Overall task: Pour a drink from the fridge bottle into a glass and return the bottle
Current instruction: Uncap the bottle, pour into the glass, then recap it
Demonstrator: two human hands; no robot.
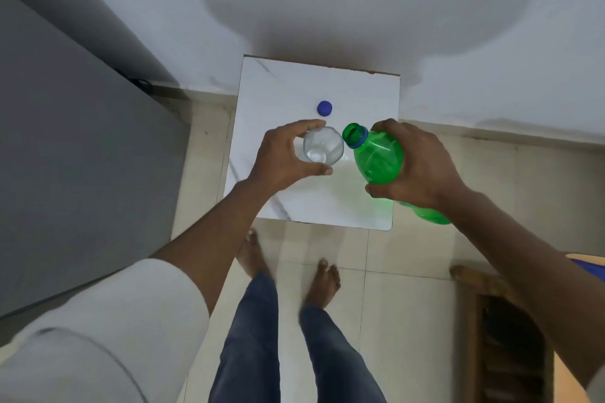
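Right grip (415,163) around tilted green bottle (376,157), mouth beside left-held glass (322,144).

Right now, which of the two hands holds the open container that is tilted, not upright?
The right hand: it grips the green bottle, tilted with its open mouth toward the glass. The left hand holds that upright glass on the table.

A white marble-look table (278,88) carries a glass (322,149) and blue cap (324,108).
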